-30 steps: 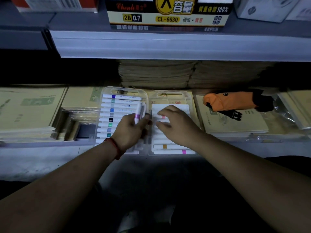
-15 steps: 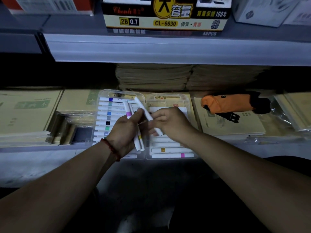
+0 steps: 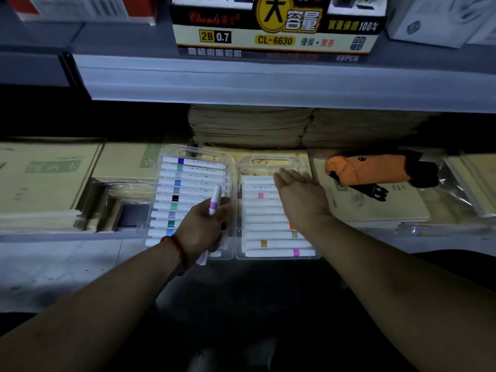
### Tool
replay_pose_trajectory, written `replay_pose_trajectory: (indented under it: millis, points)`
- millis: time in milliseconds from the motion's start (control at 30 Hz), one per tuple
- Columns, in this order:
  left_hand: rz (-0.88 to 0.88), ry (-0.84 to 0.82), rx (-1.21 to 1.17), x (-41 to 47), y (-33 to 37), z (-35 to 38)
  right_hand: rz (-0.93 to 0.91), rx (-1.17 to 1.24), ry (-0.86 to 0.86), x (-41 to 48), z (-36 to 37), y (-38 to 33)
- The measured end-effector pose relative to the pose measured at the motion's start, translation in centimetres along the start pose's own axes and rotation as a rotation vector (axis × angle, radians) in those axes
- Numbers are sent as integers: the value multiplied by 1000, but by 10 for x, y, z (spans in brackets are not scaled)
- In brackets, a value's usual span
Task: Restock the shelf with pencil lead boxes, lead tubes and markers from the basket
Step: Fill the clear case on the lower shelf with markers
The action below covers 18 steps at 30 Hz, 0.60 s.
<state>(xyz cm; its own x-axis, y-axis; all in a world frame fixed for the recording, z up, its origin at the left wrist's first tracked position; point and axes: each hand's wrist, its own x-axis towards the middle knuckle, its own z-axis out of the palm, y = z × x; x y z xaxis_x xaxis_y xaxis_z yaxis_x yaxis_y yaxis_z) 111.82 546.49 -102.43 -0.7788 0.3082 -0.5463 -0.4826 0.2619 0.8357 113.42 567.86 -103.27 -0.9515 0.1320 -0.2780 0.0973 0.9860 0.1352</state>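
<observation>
An open clear plastic marker case (image 3: 236, 167) lies on the lower shelf, both halves filled with rows of white markers. My left hand (image 3: 201, 226) grips a white marker with a pink band (image 3: 214, 201), held upright over the left half; more white marker ends stick out below that hand. My right hand (image 3: 298, 196) lies flat with straight fingers on the markers in the right half (image 3: 273, 234). A pencil lead box (image 3: 273, 25) labelled 2B 0.7 stands on the upper shelf. No basket is in view.
Stacks of brown paper notebooks (image 3: 48, 181) fill the lower shelf on the left, with more piled behind the case (image 3: 249, 127). An orange and black folded umbrella (image 3: 375, 169) rests on booklets at the right. The upper shelf edge (image 3: 268, 84) overhangs.
My right hand has let go of the marker that it held half a second ago and now lies flat on the right half. The left hand has turned its markers upright.
</observation>
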Motion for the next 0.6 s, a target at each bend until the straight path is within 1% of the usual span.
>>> replay_pose_trajectory:
  millis: [67,167,300,367,433,467,500,533,600]
  points:
    - [-5,21,-33,3,-1,1,21,55,-76,-6,6,-9]
    - [-16,38,-61,6,0,5,17,200,-90,-13,14,-13]
    - [-3,52,-117,7,6,10,-19,230,-142,-15,11,-6]
    - [12,41,-214,6,12,12,-46,268,-81,-17,4,-7]
    - [8,3,-390,2,20,14,-125,337,125,-21,-6,-17]
    - [7,-15,-483,3,22,14,-170,413,227,-25,-13,-24]
    - [6,-28,-545,4,23,14,-202,540,264,-29,-20,-32]
    - [1,-46,-573,5,24,13,-232,696,242,-33,-27,-39]
    - [-29,-106,-564,6,25,12,-269,966,101,-39,-32,-53]
